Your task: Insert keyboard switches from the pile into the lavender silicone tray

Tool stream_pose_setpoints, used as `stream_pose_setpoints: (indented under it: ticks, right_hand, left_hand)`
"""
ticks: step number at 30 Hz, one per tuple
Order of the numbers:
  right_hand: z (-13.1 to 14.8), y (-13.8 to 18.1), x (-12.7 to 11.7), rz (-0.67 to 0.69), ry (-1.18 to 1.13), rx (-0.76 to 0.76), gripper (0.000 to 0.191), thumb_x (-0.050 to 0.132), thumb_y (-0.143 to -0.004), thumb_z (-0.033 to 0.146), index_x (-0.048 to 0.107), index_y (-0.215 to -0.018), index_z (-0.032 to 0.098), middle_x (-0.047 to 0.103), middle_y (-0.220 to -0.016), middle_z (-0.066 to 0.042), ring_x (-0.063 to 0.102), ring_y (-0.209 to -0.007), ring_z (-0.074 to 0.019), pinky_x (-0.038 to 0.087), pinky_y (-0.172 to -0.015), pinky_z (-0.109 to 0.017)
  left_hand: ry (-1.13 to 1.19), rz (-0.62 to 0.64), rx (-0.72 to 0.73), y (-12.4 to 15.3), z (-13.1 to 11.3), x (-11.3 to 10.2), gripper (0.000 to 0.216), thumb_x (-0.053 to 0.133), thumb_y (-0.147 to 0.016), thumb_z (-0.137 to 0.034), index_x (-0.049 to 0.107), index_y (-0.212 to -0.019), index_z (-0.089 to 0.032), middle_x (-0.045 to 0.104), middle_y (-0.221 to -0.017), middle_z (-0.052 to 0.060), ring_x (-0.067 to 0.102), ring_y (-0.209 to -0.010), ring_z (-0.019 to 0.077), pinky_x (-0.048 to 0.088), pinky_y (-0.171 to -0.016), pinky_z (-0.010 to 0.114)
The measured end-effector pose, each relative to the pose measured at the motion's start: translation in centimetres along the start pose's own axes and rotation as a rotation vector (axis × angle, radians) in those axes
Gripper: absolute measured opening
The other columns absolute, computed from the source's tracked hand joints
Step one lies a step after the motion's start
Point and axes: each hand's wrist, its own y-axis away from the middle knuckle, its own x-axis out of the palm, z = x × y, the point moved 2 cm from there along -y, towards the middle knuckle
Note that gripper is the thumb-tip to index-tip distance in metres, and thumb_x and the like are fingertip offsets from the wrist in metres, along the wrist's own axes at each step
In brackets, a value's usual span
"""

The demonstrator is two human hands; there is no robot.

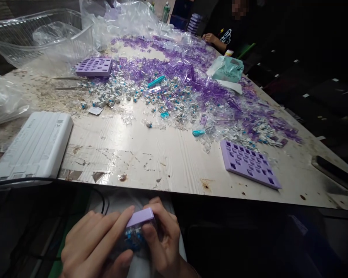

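Observation:
Below the table's front edge, a light purple plastic piece (139, 217) is held between both my hands. Its smooth edge faces up, and small blue and clear parts (133, 236) cluster just under it. My left hand (95, 241) presses on its left side with the fingers stretched along it. On the right end, the thumb and index finger of my right hand (164, 231) pinch it. Two similar light purple panels with rectangular cutouts lie on the table, one at the right (249, 164) and one at the back left (94, 67).
A heap of purple clear plastic pieces (188, 73) and small silver-blue parts (118, 90) covers the table's middle. A white box-like device (36, 143) with a black cable (20, 180) stands left. Behind are a clear tray (46, 46) and tweezers (71, 88). Another person's hand (210, 38) is at the far side.

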Motion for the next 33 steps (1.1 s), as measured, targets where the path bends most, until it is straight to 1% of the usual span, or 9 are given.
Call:
stream_pose_setpoints:
  ticks: [4,7,10,12,16,20,25,29,33]
  right_hand:
    - [-0.5,0.2,0.0,0.059,-0.090,0.089,0.032,0.047,-0.093,0.051,0.058,-0.086,0.021,0.056,-0.071,0.000,0.054,-0.064,-0.0133,0.046,-0.056,-0.025]
    - [-0.9,0.5,-0.2,0.093,-0.208,0.145,0.045,0.039,-0.093,0.061,0.060,-0.092,0.021,0.059,-0.075,-0.001,0.055,-0.063,-0.0129,0.046,-0.056,-0.024]
    - [-1.3,1.0,-0.3,0.163,-0.211,0.272,0.050,0.025,-0.099,0.055,0.061,-0.096,0.021,0.061,-0.080,-0.002,0.059,-0.073,-0.0141,0.048,-0.068,-0.024]
    - [-1.5,1.1,-0.3,0.219,-0.188,0.301,0.050,0.020,-0.101,0.050,0.061,-0.099,0.022,0.062,-0.085,-0.003,0.060,-0.080,-0.0148,0.049,-0.075,-0.025]
    - [-1.6,0.9,-0.1,0.242,-0.229,0.115,0.052,0.031,-0.094,0.063,0.060,-0.104,0.021,0.063,-0.086,-0.004,0.060,-0.077,-0.0166,0.051,-0.073,-0.028]
    - [-1.6,0.6,-0.1,0.200,-0.165,-0.016,0.030,0.046,-0.093,0.044,0.057,-0.110,0.021,0.066,-0.087,-0.004,0.063,-0.074,-0.0160,0.052,-0.068,-0.026]
    - [-1.2,0.7,-0.2,0.187,-0.165,-0.109,0.028,0.045,-0.092,0.039,0.058,-0.110,0.022,0.068,-0.085,-0.004,0.067,-0.075,-0.0172,0.054,-0.067,-0.028]
    - [-0.8,1.1,-0.1,0.135,0.021,-0.187,0.026,0.040,-0.097,0.034,0.055,-0.112,0.021,0.070,-0.082,-0.004,0.067,-0.069,-0.0158,0.056,-0.068,-0.027]
    - [-0.7,1.2,-0.2,0.110,0.098,-0.210,0.028,0.038,-0.098,0.037,0.055,-0.114,0.021,0.072,-0.082,-0.004,0.069,-0.069,-0.0158,0.058,-0.069,-0.027]
  left_hand:
    - [0.019,0.049,-0.019,-1.5,-0.1,0.0,0.025,0.048,-0.095,-0.021,0.064,-0.112,-0.010,0.069,-0.086,0.007,0.059,-0.069,0.0129,0.043,-0.059,0.027]
    - [0.031,0.057,-0.021,-2.4,0.0,0.2,0.019,0.051,-0.092,-0.017,0.064,-0.105,-0.012,0.068,-0.079,0.004,0.056,-0.063,0.0123,0.039,-0.059,0.029]
    - [0.016,0.144,-0.015,-2.3,0.3,0.5,0.017,0.053,-0.092,-0.018,0.062,-0.105,-0.013,0.067,-0.078,0.003,0.055,-0.063,0.0131,0.037,-0.061,0.030]
    - [0.011,0.201,-0.010,-2.0,0.7,0.5,0.018,0.054,-0.091,-0.020,0.061,-0.107,-0.013,0.067,-0.080,0.003,0.054,-0.064,0.0140,0.037,-0.063,0.031]
    - [0.051,0.257,0.011,-1.4,1.4,0.3,0.023,0.052,-0.093,-0.024,0.058,-0.111,-0.012,0.066,-0.082,0.004,0.053,-0.068,0.0149,0.037,-0.066,0.032]
    - [0.089,0.273,0.028,-1.2,1.6,0.3,0.027,0.042,-0.097,-0.026,0.058,-0.114,-0.012,0.065,-0.081,0.004,0.052,-0.067,0.0144,0.036,-0.064,0.032]
    - [0.152,0.205,0.038,-0.9,1.7,0.4,0.026,0.039,-0.098,-0.022,0.060,-0.108,-0.012,0.064,-0.076,0.005,0.049,-0.063,0.0144,0.034,-0.061,0.032]
    - [0.177,0.198,0.021,-0.7,1.9,0.5,0.028,0.036,-0.098,-0.024,0.061,-0.106,-0.013,0.064,-0.074,0.005,0.049,-0.062,0.0147,0.034,-0.059,0.032]
    - [0.187,0.177,-0.030,-0.6,2.3,0.6,0.030,0.033,-0.099,-0.023,0.061,-0.106,-0.016,0.065,-0.076,0.003,0.050,-0.063,0.0147,0.036,-0.061,0.032]
